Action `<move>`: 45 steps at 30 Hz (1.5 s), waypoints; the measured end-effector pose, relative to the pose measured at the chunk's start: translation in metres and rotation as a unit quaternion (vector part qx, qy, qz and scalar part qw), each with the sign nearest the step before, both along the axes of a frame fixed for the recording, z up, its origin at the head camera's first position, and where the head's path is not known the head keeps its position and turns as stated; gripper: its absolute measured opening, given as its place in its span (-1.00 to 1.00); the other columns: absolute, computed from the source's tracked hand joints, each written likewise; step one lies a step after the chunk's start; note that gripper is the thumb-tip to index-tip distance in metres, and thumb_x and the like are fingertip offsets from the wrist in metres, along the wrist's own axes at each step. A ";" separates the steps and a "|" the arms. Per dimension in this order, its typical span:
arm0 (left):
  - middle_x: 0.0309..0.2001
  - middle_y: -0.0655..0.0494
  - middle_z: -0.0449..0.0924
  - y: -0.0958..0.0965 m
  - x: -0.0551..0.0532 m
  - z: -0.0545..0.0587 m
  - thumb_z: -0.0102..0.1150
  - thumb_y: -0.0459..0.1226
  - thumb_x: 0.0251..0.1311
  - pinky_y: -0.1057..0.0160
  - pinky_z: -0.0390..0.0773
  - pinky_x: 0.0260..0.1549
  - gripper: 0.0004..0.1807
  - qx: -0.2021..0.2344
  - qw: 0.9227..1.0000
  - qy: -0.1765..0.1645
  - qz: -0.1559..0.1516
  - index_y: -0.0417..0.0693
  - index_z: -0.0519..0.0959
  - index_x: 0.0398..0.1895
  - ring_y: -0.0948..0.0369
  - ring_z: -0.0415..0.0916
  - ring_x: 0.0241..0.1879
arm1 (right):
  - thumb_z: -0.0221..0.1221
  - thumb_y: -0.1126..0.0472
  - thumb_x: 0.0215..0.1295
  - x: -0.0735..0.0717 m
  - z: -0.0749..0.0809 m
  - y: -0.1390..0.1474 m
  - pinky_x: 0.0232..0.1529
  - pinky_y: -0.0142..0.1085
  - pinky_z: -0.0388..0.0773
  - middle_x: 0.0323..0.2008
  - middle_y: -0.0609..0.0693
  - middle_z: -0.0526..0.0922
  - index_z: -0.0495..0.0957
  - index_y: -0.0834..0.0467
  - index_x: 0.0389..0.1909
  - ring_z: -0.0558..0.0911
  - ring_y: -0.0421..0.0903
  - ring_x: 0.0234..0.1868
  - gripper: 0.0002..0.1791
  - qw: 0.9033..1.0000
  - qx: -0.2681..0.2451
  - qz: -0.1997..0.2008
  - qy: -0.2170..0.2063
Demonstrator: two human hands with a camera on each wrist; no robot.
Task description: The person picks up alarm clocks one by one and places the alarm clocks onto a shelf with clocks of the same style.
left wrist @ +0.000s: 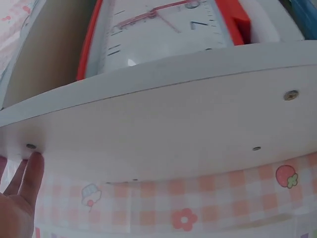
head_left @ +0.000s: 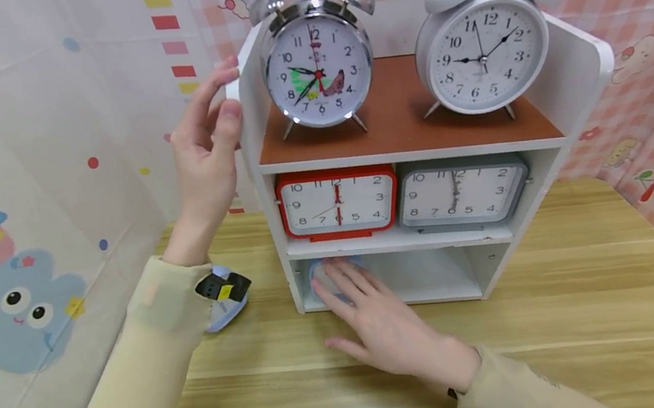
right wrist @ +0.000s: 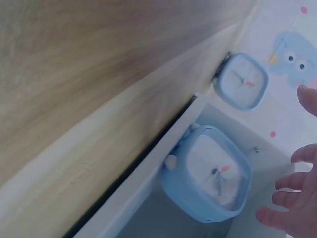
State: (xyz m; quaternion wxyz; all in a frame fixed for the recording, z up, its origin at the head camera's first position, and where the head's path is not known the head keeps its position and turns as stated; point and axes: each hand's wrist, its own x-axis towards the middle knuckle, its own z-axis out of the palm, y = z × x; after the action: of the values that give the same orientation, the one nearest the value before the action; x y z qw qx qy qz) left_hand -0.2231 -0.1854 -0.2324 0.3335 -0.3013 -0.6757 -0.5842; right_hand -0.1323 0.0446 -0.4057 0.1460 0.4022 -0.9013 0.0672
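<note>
My left hand [head_left: 203,134] is at the upper left side of a small white shelf [head_left: 430,236]. In the left wrist view its fingertips [left wrist: 35,161] touch the shelf's outer side panel. My right hand [head_left: 386,324] reaches to the bottom compartment with straight, spread fingers, in front of a light blue alarm clock [right wrist: 215,168]. That clock stands at the compartment's left end, mostly covered by the hand in the head view. In the right wrist view the fingers look apart from it. A second light blue alarm clock [right wrist: 242,82] stands on the table left of the shelf.
A silver twin-bell clock [head_left: 318,71] and a white twin-bell clock [head_left: 483,52] stand on the brown top board [head_left: 399,118]. The middle compartment holds a red clock [head_left: 338,202] and a grey clock [head_left: 462,193]. Patterned curtains [head_left: 75,127] hang behind the wooden table [head_left: 601,306].
</note>
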 end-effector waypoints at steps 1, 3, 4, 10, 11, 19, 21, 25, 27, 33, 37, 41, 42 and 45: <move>0.55 0.06 0.42 -0.001 0.001 0.000 0.12 0.27 0.42 0.34 0.73 0.13 -0.20 -0.006 1.000 -0.005 0.004 -0.11 0.45 0.46 0.01 0.57 0.39 | 0.21 -0.28 0.45 0.002 0.001 0.001 0.54 0.20 0.40 0.68 0.23 0.11 0.14 0.10 0.66 0.21 0.23 0.68 -0.06 1.000 0.001 0.005 0.003; 0.56 0.11 0.41 -0.003 0.004 0.001 0.10 0.25 0.44 0.30 0.72 0.19 -0.22 -0.019 1.000 -0.015 0.017 -0.05 0.42 0.50 0.04 0.52 0.45 | 0.19 -0.29 0.45 0.006 0.004 0.002 0.55 0.19 0.40 0.69 0.23 0.09 0.14 0.10 0.66 0.19 0.22 0.69 -0.06 1.000 0.003 0.012 0.009; 0.57 0.11 0.40 -0.004 0.005 0.001 0.10 0.21 0.47 0.27 0.71 0.22 -0.25 -0.021 0.999 -0.019 0.019 -0.04 0.40 0.52 0.04 0.49 0.47 | 0.19 -0.29 0.46 0.008 0.006 0.003 0.55 0.18 0.40 0.69 0.23 0.09 0.15 0.10 0.66 0.18 0.21 0.69 -0.06 1.000 0.003 0.016 0.011; 0.58 0.09 0.37 -0.016 0.013 -0.002 0.07 0.20 0.48 0.10 0.64 0.36 -0.25 -0.024 0.998 -0.030 0.054 0.04 0.34 0.59 0.08 0.39 0.54 | 0.19 -0.30 0.44 0.021 0.017 0.010 0.52 0.11 0.47 0.69 0.21 0.11 0.18 0.10 0.65 0.20 0.16 0.69 -0.07 0.999 -0.006 0.035 0.036; 0.58 0.09 0.37 -0.018 0.014 -0.003 0.06 0.22 0.48 0.07 0.64 0.36 -0.24 -0.031 0.997 -0.033 0.067 0.07 0.34 0.59 0.09 0.39 0.55 | 0.19 -0.30 0.44 0.023 0.019 0.012 0.51 0.09 0.49 0.69 0.20 0.12 0.18 0.10 0.65 0.22 0.15 0.69 -0.07 0.998 -0.008 0.037 0.044; 0.55 0.26 0.42 -0.032 0.031 -0.019 0.06 0.00 0.55 0.36 0.56 0.25 -0.43 -0.070 0.985 -0.100 0.119 0.20 0.38 0.57 0.17 0.35 0.57 | 0.13 -0.33 0.48 0.030 0.037 0.030 0.50 0.06 0.51 0.66 0.19 0.20 0.22 0.14 0.62 0.31 0.20 0.63 -0.10 0.990 -0.067 0.061 0.108; 0.55 0.30 0.42 -0.037 0.036 -0.023 0.08 0.02 0.55 0.35 0.53 0.20 -0.43 -0.084 0.981 -0.114 0.134 0.27 0.38 0.56 0.21 0.35 0.57 | 0.01 -0.33 0.56 0.029 0.042 0.035 0.48 0.06 0.51 0.63 0.23 0.26 0.26 0.17 0.60 0.34 0.23 0.61 -0.15 0.986 -0.088 0.068 0.127; 0.56 0.27 0.41 -0.046 0.046 -0.029 0.11 -0.09 0.54 0.18 0.57 0.35 -0.45 -0.124 0.970 -0.136 0.160 0.28 0.39 0.56 0.17 0.35 0.56 | -0.15 -0.33 0.62 0.027 0.053 0.046 0.66 -0.09 0.29 0.59 0.27 0.33 0.35 0.25 0.52 0.28 0.20 0.65 -0.18 0.977 -0.125 0.072 0.156; 0.55 0.22 0.42 -0.051 0.050 -0.033 0.13 -0.13 0.53 -0.02 0.59 0.39 -0.45 -0.143 0.965 -0.139 0.167 0.25 0.40 0.55 0.11 0.37 0.55 | -0.12 -0.32 0.62 0.026 0.059 0.052 0.74 -0.18 0.12 0.60 0.26 0.31 0.39 0.28 0.49 0.22 0.16 0.68 -0.19 0.973 -0.142 0.071 0.168; 0.55 0.13 0.43 -0.061 0.060 -0.047 0.19 -0.15 0.50 -0.37 0.53 0.33 -0.43 -0.182 0.958 -0.133 0.179 0.20 0.42 0.54 0.02 0.35 0.56 | -0.03 -0.26 0.62 0.023 0.078 0.069 0.76 -0.25 0.01 0.62 0.24 0.28 0.40 0.33 0.47 0.08 0.01 0.75 -0.21 0.958 -0.186 0.072 0.206; 0.56 0.06 0.41 -0.065 0.066 -0.056 0.23 -0.17 0.48 -0.34 0.55 0.27 -0.41 -0.210 0.949 -0.123 0.199 0.14 0.42 0.54 -0.03 0.35 0.57 | 0.03 -0.25 0.60 0.019 0.092 0.081 0.75 -0.23 0.08 0.56 0.30 0.36 0.41 0.34 0.46 0.14 -0.01 0.73 -0.21 0.947 -0.216 0.062 0.229; 0.55 -0.01 0.43 -0.070 0.070 -0.066 0.25 -0.20 0.46 -0.31 0.55 0.22 -0.41 -0.231 0.942 -0.118 0.214 0.09 0.43 0.53 -0.11 0.38 0.53 | 0.10 -0.22 0.56 0.015 0.103 0.093 0.73 -0.21 0.13 0.55 0.26 0.39 0.43 0.33 0.45 0.21 0.01 0.70 -0.23 0.936 -0.250 0.053 0.243; 0.54 -0.03 0.43 -0.072 0.071 -0.068 0.26 -0.20 0.46 -0.31 0.56 0.22 -0.41 -0.236 0.940 -0.117 0.217 0.08 0.44 0.52 -0.14 0.39 0.52 | 0.12 -0.22 0.55 0.013 0.106 0.096 0.73 -0.20 0.14 0.55 0.25 0.40 0.44 0.31 0.45 0.24 0.03 0.69 -0.24 0.932 -0.259 0.051 0.247; 0.53 -0.09 0.45 -0.077 0.073 -0.076 0.28 -0.20 0.44 -0.32 0.56 0.21 -0.41 -0.252 0.934 -0.117 0.226 0.06 0.45 0.51 -0.19 0.42 0.48 | 0.15 -0.20 0.54 0.010 0.113 0.103 0.71 -0.20 0.18 0.53 0.22 0.44 0.46 0.27 0.45 0.31 0.06 0.66 -0.27 0.920 -0.289 0.039 0.261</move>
State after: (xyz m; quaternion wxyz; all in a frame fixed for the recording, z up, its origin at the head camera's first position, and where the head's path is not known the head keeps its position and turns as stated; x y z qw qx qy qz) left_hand -0.1498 -0.2623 -0.3085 0.2884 -0.1438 -0.8852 -0.3354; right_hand -0.1223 0.1480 -0.2927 0.4830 0.3810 -0.7563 0.2227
